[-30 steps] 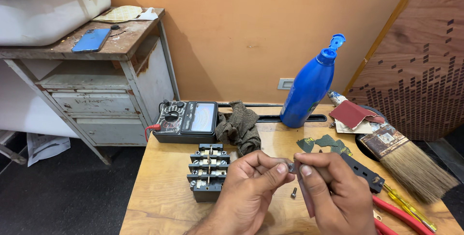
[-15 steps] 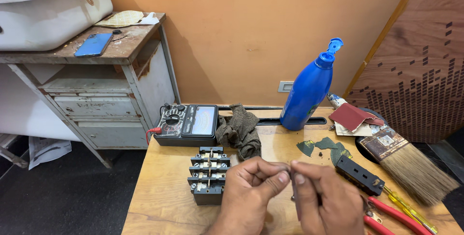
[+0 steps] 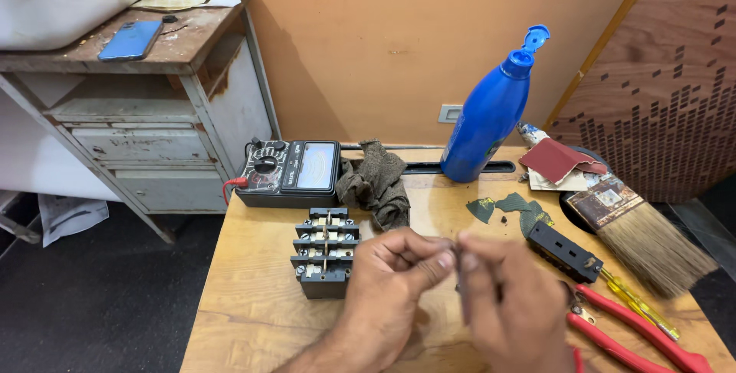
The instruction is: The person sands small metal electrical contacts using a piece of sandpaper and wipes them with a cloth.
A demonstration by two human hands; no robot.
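Observation:
My left hand (image 3: 387, 289) and my right hand (image 3: 506, 304) meet over the wooden table (image 3: 245, 304), fingertips pinched together on a small dark metal part (image 3: 455, 254) that is blurred and mostly hidden. Just left of my left hand sits a black terminal block (image 3: 325, 252) with brass screws. A small black rectangular component (image 3: 563, 251) lies right of my right hand.
An analog multimeter (image 3: 290, 172), a crumpled brown rag (image 3: 376, 183) and a blue bottle (image 3: 491, 112) with open cap stand at the back. A wide paintbrush (image 3: 644, 231), red sandpaper (image 3: 556, 160), red-handled pliers (image 3: 636, 335) and a yellow screwdriver (image 3: 640, 308) lie right. A worn cabinet (image 3: 146, 112) stands left.
Both hands have moved a little lower and closer to me, the right hand turning over the small part; the view shifted slightly downward and left.

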